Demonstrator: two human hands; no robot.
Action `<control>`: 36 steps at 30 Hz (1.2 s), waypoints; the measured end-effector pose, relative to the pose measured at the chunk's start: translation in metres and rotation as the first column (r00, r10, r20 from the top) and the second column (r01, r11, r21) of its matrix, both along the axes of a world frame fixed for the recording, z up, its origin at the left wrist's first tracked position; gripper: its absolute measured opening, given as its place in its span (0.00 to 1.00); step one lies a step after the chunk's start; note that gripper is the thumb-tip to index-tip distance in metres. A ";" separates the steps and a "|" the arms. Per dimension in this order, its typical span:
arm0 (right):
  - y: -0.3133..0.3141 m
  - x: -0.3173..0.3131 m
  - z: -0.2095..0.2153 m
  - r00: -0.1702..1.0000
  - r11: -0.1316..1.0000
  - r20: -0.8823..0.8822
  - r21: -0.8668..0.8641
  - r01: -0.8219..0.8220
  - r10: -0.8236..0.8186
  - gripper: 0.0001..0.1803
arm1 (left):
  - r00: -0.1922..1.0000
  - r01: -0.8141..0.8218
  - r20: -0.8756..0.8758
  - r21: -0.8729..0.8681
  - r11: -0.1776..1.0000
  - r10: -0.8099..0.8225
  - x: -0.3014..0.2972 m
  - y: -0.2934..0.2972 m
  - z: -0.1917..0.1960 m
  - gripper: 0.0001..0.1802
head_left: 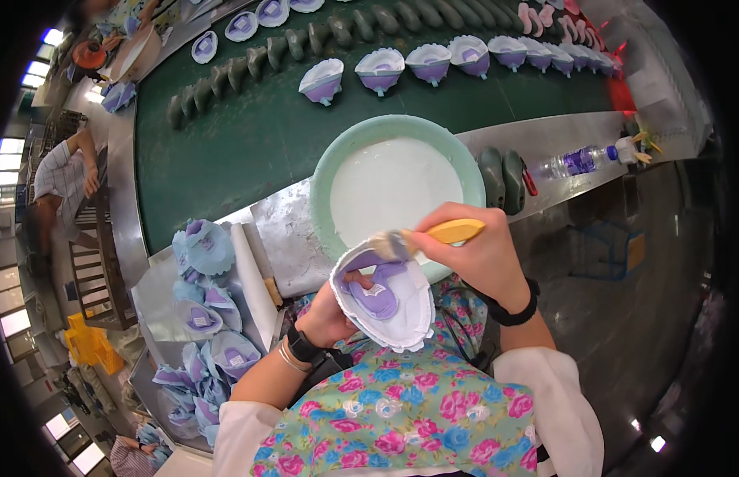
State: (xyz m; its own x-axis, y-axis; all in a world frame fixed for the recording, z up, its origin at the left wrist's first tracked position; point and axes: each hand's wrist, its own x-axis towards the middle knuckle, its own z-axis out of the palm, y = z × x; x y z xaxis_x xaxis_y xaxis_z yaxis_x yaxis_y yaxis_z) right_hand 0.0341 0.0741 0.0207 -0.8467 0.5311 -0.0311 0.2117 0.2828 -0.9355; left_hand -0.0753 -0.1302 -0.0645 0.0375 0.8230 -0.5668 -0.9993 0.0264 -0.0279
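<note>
- Left hand (326, 314): closed around a shoe upper (383, 298), white outside with a purple lining, held tilted over the person's lap, just below the rim of the basin (326, 167). The thumb rests inside the opening.
- Right hand (477, 254): closed on the yellow handle of a brush (433, 236); the bristles touch the upper's top edge.
- Basin: a pale green round bowl of white liquid, apparently glue, standing on the metal table (290, 230) directly in front of the person.
- Step in hand, as judged: coating the inner rim of the upper with the white liquid; only the top edge is under the bristles at this moment.
- Next move, as judged: it calls for turning the upper in the left hand so the uncoated rim meets the brush, with a fresh dip in the basin when the bristles run dry.
- Pile of uppers (203, 318): blue and purple pieces heaped at the person's left.
- Conveyor belt (250, 135): a green surface beyond the table carrying a row of similar uppers (429, 62) and dark shoe forms (306, 40).
- Plastic bottle (572, 163): lying on the table at the right.
</note>
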 end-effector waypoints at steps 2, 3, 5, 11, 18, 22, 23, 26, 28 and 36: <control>0.000 0.010 -0.002 0.981 0.994 0.161 0.032 0.101 -0.105 0.08 | 0.985 0.131 -0.095 -0.107 0.986 -0.141 -0.011 0.003 0.004 0.14; -0.002 0.015 -0.001 0.966 0.992 0.223 0.027 0.127 -0.130 0.10 | 0.959 0.135 -0.228 -0.145 0.980 -0.166 -0.016 0.005 0.014 0.12; 0.004 0.021 0.007 0.957 0.973 0.244 -0.128 0.193 -0.157 0.10 | 0.974 0.088 -0.196 -0.122 0.989 -0.111 -0.038 -0.006 0.003 0.12; 0.032 0.000 0.013 0.885 0.820 0.030 -0.364 0.442 -0.464 0.06 | 0.654 -0.319 -0.728 -0.019 0.947 0.206 -0.171 0.004 -0.053 0.16; 0.029 -0.037 -0.010 0.916 0.861 0.158 -0.311 0.402 -0.370 0.05 | 0.579 -0.577 -0.683 0.043 0.816 0.446 -0.285 0.113 -0.179 0.28; 0.027 -0.044 -0.010 0.889 0.861 0.204 -0.235 0.451 -0.410 0.04 | 0.779 -0.399 -0.602 -0.260 0.879 0.176 -0.258 0.109 -0.155 0.48; 0.027 -0.047 -0.012 0.894 0.869 0.204 -0.228 0.439 -0.399 0.04 | 0.753 -0.315 -0.657 -0.301 0.900 0.044 -0.242 0.089 -0.143 0.48; 0.027 -0.050 -0.016 0.923 0.922 0.182 -0.132 0.363 -0.338 0.08 | -0.535 -0.384 -0.670 -0.350 0.855 -0.514 -0.213 0.001 -0.101 0.40; 0.030 -0.050 -0.029 0.965 0.965 0.055 0.068 0.253 -0.256 0.12 | -0.523 -0.728 -0.223 -0.384 0.567 -0.823 -0.213 -0.057 -0.061 0.41; 0.008 -0.054 -0.008 0.990 0.965 0.082 -0.227 0.134 -0.119 0.10 | 0.064 -0.775 -0.748 -0.454 0.439 -0.660 -0.259 -0.186 -0.071 0.37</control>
